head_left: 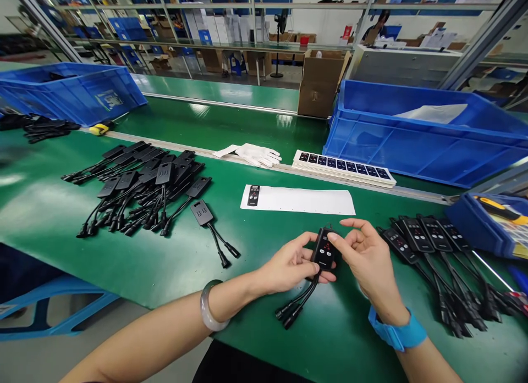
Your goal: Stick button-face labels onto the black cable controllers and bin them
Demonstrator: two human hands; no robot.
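While the left hand (pixel 289 266) pinches a black controller (pixel 324 255) between thumb and fingers, there it is, just above the green table (pixel 160 276)! The right hand (pixel 368 257) puts its thumb to the upper face, index finger spread clear.

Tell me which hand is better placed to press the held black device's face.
Probably the right hand: its thumb is at the top of the black device, which the left hand holds.

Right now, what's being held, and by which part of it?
The controller, by its case, in the left hand; the right hand is at its upper end, grip unclear.
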